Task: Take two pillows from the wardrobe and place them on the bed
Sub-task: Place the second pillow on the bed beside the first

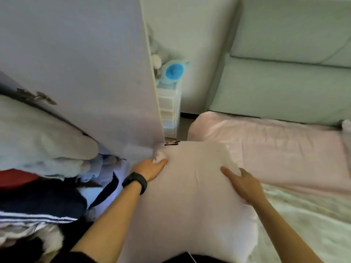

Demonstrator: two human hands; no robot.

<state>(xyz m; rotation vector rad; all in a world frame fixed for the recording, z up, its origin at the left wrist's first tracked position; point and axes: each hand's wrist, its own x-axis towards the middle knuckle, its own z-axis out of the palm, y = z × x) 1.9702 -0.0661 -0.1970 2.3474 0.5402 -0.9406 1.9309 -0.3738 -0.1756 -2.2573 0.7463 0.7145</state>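
In the centre of the frame the pillow [190,196] is held just outside the wardrobe [76,63] at left, left hand [152,168] and right hand [244,186] each gripping an upper corner, so the next move is probably swinging it right onto the bed [284,149].

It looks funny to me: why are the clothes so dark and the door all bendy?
Head view: the clothes lie in shadow on the left, while the pillow and bed catch brighter light. Head view: the wide-angle lens tilts and curves straight edges, like the door. Head view: everything is a bit blurry, so the blue toy looks smeared.
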